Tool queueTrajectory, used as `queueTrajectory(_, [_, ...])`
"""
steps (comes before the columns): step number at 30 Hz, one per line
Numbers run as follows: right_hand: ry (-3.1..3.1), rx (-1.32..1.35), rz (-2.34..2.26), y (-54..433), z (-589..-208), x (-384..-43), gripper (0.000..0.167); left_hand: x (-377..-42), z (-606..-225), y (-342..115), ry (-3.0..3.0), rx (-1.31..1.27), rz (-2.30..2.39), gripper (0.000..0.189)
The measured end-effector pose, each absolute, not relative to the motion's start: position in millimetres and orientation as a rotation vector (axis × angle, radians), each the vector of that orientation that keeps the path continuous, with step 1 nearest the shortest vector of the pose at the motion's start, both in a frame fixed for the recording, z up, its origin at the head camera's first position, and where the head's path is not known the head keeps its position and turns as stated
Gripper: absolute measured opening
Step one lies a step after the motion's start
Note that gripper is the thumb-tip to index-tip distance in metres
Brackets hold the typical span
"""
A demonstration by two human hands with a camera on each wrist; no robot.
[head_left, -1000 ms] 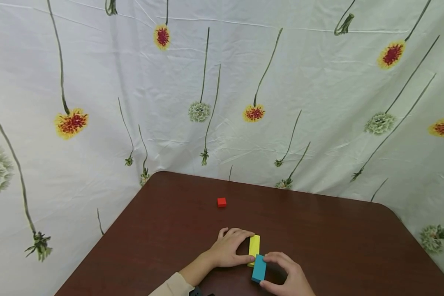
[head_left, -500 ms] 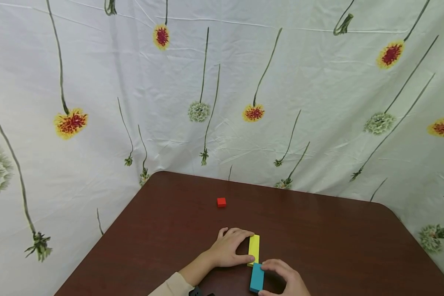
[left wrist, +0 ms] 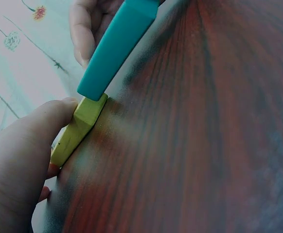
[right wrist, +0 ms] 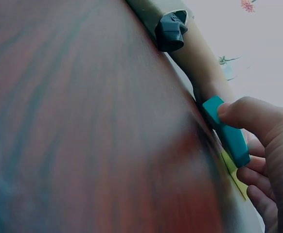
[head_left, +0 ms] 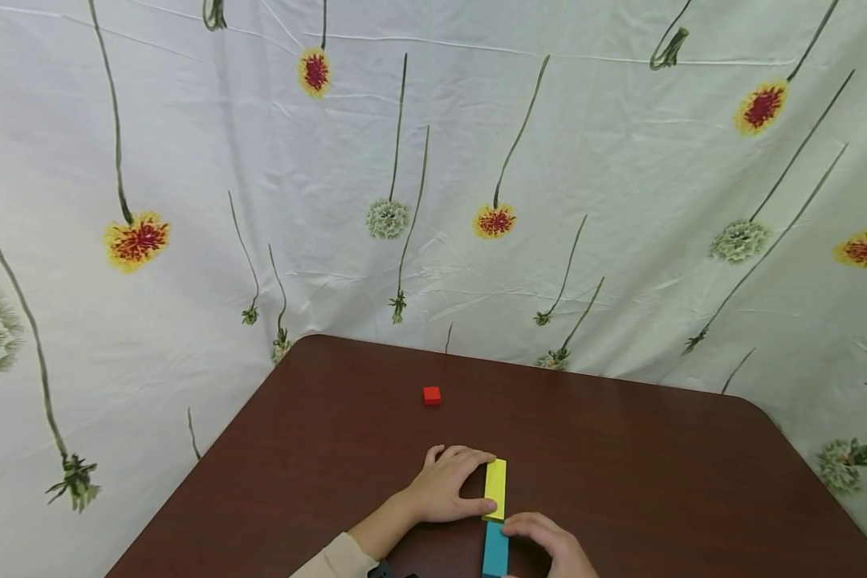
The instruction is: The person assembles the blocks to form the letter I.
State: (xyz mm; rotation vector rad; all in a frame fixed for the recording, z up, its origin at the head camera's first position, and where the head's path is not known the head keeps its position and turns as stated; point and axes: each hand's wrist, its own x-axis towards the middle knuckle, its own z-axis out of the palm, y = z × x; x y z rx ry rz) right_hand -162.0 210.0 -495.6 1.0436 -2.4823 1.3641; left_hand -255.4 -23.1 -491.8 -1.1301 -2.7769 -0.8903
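On the brown table a long yellow block (head_left: 497, 478) lies with its length pointing away from me. My left hand (head_left: 444, 486) holds it at its two ends, thumb near and a fingertip at the far end. My right hand (head_left: 558, 550) grips a blue block (head_left: 496, 550) just in front of it, thumb at the near end. The two blocks are nearly in line, the blue one's far end right at the yellow one's near end. In the left wrist view the blue block (left wrist: 119, 48) overlaps the yellow block's end (left wrist: 90, 109).
A small red block (head_left: 432, 396) sits farther back on the table (head_left: 657, 449). Behind the table hangs a white cloth (head_left: 448, 160) with printed flowers. A dark device (right wrist: 170, 33) is strapped on the left wrist beside the sleeve.
My right hand has drawn the blue block toward me and slightly left, from overlapping the yellow block's right side to its near end. The left hand and yellow block stay put.
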Motion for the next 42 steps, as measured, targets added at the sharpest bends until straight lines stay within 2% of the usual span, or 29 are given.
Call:
queueTrajectory(5, [-2.464,1.147,1.354,212.7,-500.2,-164.5,0.040,-256.4,-493.4,-23.0,-2.769,-1.144,-0.902,0.065])
queueTrajectory(20, [-2.378,1.227,1.262,207.4,-510.7,-171.5,0.042,-257.2,-496.1,-24.7,-2.768,-1.139,-0.904,0.066])
queueTrajectory(42, [-2.454,1.012,1.221,201.7,-502.5,-163.4,0.035,-256.8,-494.0,-23.3,-2.770,-1.141,-0.921,0.065])
